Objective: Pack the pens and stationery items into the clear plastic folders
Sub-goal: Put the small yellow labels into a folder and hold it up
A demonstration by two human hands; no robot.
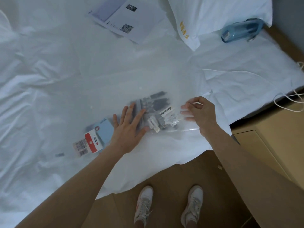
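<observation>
Folder [164, 89], clear and soft, lies flat on the white bed [41, 79] near the bed's front edge, by its front right corner. One folder is plain to see; I cannot tell if another lies under it.

The left hand [130, 127] is spread flat, fingers straight, and presses down on the folder. That likely keeps the slippery plastic from sliding. The right hand [199, 112] has its fingers curled and pinches the folder's right edge, probably to hold the mouth open or smooth it shut.

Under the plastic sits a bunch of dark pens [154, 102], too blurry to count, and one white eraser [153, 125]. One blue pack with a red label [97, 137] lies toward the front left of these.

Farther back lie the printed papers [126, 18], one pillow [213, 15], and one blue stapler [241, 29] near the far right corner.
</observation>
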